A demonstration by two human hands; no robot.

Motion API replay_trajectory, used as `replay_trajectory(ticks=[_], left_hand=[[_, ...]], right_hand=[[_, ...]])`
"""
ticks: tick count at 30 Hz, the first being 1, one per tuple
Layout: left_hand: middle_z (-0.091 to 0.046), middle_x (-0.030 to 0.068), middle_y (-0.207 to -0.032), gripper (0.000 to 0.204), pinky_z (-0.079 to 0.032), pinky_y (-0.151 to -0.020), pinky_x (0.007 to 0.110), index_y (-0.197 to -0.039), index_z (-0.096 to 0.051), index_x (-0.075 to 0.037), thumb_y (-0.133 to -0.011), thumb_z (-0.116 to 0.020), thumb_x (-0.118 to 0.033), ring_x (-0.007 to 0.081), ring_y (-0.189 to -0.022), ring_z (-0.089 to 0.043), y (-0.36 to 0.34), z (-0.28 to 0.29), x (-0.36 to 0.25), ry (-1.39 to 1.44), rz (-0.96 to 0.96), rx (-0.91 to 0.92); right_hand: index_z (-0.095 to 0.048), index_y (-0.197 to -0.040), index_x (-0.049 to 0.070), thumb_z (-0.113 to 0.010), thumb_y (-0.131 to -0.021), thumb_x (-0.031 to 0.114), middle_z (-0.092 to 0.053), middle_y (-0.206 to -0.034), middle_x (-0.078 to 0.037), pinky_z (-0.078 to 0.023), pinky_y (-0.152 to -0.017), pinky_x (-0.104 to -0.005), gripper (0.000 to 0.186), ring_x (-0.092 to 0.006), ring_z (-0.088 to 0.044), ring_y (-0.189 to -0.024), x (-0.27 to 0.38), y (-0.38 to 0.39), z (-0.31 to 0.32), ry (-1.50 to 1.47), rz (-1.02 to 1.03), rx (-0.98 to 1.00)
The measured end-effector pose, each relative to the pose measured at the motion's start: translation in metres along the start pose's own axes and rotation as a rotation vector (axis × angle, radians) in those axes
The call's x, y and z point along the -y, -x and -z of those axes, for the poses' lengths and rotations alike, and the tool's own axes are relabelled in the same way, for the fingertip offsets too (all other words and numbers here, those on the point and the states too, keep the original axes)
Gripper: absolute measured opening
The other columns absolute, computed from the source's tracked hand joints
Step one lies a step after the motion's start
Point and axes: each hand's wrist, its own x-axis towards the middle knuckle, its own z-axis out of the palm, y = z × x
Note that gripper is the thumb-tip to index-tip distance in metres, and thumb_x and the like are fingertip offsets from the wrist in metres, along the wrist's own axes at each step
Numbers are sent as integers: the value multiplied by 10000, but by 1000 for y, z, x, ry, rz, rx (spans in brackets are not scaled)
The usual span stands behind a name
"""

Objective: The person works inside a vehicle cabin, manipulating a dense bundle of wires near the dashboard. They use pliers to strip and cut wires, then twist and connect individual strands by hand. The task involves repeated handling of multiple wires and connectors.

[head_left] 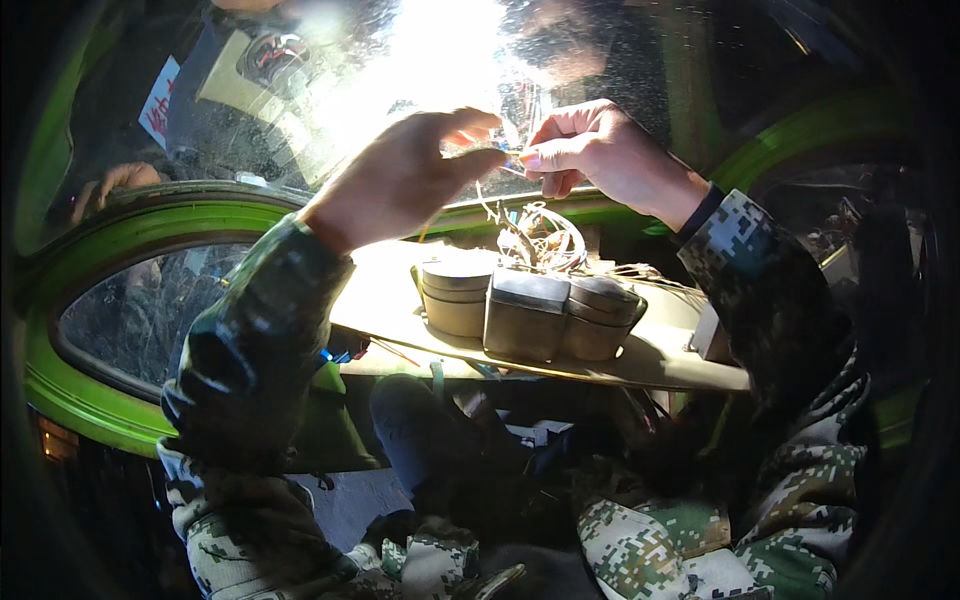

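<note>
At the far left of the frame I see a curved green window frame [60, 385] wrapping a dark oval pane. In the upper left, behind a speckled windshield [300, 110], another person's hand [118, 182] rests on the outside of the glass edge.

Moving right, my left arm in a camouflage sleeve [250, 340] rises from the lower left toward the upper middle. My left hand [405, 175] is raised in front of the bright glare on the glass, fingers loosely curled, thumb and forefinger brought close together at a thin wire [512, 155]. I cannot tell whether they actually pinch it, because the glare washes out the contact.

In the middle of the frame, below the hands, a pale dashboard shelf [660, 350] carries a grey instrument cluster [530, 310] made of rounded housings standing side by side. A tangle of light wires [540, 235] loops up from behind the cluster toward my hands.

Right of centre, my right hand [600, 150] is closed, with the thumb and forefinger pinching the thin wire just beside my left fingertips. Its camouflage sleeve runs down the right side of the frame. At the bottom, my camouflage-covered knees [650, 550] fill the lower middle and right.
</note>
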Motion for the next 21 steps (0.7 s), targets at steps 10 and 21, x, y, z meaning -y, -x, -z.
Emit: replay_trajectory(ticks=[10, 21], left_hand=[[-727, 46, -881, 239, -555, -751, 306, -1125, -726, -11, -1080, -648, -231, 123, -800, -683, -37, -44, 31, 414, 168, 81], [-768, 42, -835, 237, -530, -701, 277, -1140, -739, -19, -1059, -666, -230, 97, -741, -671, -41, -62, 30, 417, 277, 50]], right_hand=[[-775, -1070, -34, -723, -1010, 116, -763, -933, -51, -578, -737, -272, 169, -105, -688, -763, -55, -3, 35, 124, 24, -96], [-817, -1054, 25, -739, -917, 263, -788, -896, -182, -598, -756, -369, 286, -261, -771, -791, -74, -11, 8, 541, 148, -155]])
